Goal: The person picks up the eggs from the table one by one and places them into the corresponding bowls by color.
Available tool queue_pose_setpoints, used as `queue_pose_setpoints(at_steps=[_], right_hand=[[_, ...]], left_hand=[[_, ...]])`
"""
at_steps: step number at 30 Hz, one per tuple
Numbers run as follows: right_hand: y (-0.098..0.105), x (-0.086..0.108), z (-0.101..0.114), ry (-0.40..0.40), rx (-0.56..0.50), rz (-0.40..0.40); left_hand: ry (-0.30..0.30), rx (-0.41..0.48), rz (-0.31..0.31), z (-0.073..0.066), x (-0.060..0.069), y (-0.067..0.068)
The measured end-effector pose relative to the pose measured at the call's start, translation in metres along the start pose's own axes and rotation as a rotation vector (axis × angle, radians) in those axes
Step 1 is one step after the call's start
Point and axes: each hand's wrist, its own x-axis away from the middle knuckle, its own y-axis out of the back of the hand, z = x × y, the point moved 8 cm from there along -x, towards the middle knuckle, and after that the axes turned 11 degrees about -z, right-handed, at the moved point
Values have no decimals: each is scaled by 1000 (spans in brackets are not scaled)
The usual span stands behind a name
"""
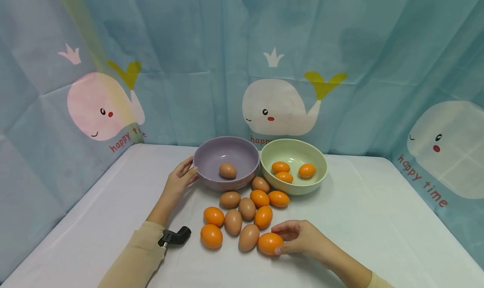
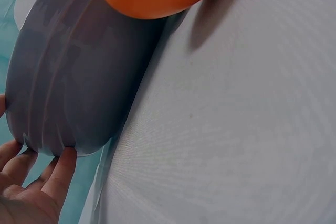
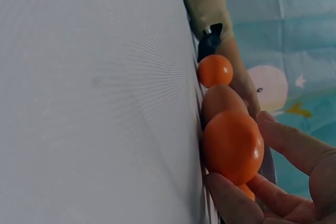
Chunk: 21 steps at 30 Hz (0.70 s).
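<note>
Four eggs [image 1: 228,170] bowled, eleven seemingly left; our right hand [image 1: 303,240] pinches an orange egg [image 1: 270,243], our left hand [image 1: 179,179] touches the purple bowl [image 1: 215,155], fingers spread.

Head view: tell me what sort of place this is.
Probably a small staged recording corner: a white cloth-covered table, light blue whale-print fabric curtains behind and beside it, and a black wrist device at the beige left sleeve.
</note>
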Motion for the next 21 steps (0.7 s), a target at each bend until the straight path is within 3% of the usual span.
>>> queue_pose_setpoints(at_steps=[21], right_hand=[[-3, -1, -4, -18, -53, 4]], left_hand=[[7, -5, -5, 1, 0, 0]])
